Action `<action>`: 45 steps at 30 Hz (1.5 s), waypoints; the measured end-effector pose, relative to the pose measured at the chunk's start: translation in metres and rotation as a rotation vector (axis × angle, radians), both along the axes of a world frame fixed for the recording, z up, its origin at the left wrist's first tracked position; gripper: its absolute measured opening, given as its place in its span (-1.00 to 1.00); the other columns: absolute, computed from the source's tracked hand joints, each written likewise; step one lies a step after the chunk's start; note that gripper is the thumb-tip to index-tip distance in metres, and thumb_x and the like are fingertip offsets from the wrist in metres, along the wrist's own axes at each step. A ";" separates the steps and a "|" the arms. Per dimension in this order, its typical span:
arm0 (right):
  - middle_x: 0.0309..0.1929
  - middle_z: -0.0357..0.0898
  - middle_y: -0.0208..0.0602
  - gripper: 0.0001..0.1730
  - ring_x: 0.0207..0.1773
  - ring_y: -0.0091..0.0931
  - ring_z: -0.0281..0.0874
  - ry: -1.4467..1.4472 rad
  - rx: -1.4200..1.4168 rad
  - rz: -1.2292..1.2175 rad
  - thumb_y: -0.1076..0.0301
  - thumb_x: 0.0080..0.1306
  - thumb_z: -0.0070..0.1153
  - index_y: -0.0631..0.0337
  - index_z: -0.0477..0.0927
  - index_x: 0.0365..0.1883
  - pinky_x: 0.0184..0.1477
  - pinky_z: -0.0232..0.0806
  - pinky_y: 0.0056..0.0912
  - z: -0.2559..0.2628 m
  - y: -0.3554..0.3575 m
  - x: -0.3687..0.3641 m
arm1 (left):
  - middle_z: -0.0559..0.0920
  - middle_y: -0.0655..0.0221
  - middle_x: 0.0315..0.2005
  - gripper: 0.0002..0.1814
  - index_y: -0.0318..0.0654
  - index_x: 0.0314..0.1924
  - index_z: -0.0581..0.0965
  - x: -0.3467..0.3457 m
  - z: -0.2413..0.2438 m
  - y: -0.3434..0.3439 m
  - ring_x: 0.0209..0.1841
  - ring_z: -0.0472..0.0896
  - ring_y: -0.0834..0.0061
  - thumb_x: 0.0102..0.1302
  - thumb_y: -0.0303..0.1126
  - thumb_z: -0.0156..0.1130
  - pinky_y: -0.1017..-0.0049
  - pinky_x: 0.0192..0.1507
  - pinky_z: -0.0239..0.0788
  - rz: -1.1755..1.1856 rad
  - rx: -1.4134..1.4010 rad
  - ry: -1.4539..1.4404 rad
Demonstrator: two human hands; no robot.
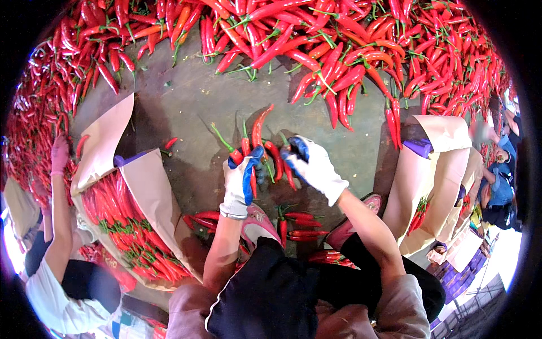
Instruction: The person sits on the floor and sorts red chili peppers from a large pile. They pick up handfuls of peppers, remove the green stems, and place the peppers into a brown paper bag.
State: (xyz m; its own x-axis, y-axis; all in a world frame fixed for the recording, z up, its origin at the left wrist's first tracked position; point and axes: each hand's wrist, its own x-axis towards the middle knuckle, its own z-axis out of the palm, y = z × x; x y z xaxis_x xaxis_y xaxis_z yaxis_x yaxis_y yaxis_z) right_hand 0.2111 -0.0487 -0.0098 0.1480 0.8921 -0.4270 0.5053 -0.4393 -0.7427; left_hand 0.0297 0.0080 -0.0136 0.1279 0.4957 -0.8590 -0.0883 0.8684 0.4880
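Note:
My left hand (241, 182), in a white glove with blue-coated fingers, grips red chili peppers (246, 146) by thumb and fingers, green stems upward. My right hand (311, 163), gloved alike, is just to the right, its fingers closed around a red chili pepper (289, 176) that hangs below them. Between the hands lie more red chilies (275, 157); whether either hand touches them I cannot tell. Beyond both hands, a large heap of red chilies (271, 38) with green stems spreads over the grey floor (190, 97). More chilies (302, 220) lie between my pink shoes.
At the left stands an open paper-lined box (148, 182) packed with chilies in rows. Another box with paper flaps (449, 169) and purple edges stands at the right. A co-worker's arm (59, 203) reaches into the heap at far left; several people (501, 182) are at far right.

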 end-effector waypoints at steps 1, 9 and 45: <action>-0.20 0.59 -0.10 -0.64 -0.21 -0.30 0.56 0.330 -0.119 -0.202 0.18 0.31 0.08 0.27 0.50 -0.06 -0.10 0.40 -0.29 -0.011 -0.009 0.004 | 0.47 0.53 -0.67 -0.82 -0.17 -0.42 0.54 -0.002 0.001 0.000 -0.71 0.40 0.66 0.23 -0.29 0.33 0.61 -0.68 0.20 0.001 -0.002 0.012; -0.34 0.57 -0.35 -0.61 -0.45 -0.55 0.49 0.943 -0.074 -0.671 0.17 0.43 0.00 0.15 0.43 0.13 -0.39 0.41 -0.45 -0.001 -0.002 0.015 | 0.47 0.50 -0.64 -0.78 -0.16 -0.40 0.49 -0.020 0.001 0.003 -0.66 0.41 0.62 0.29 -0.22 0.27 0.58 -0.61 0.24 -0.025 0.009 -0.204; -0.40 0.64 -0.16 -0.58 -0.36 -0.21 0.60 0.000 0.019 -0.049 0.18 0.00 0.38 0.22 0.58 -0.23 -0.30 0.40 -0.23 -0.001 0.024 0.004 | 0.56 0.42 -0.46 -0.64 -0.31 0.05 0.50 -0.036 0.014 0.010 -0.47 0.52 0.54 0.32 -0.29 0.18 0.53 -0.44 0.37 -0.093 0.206 -0.308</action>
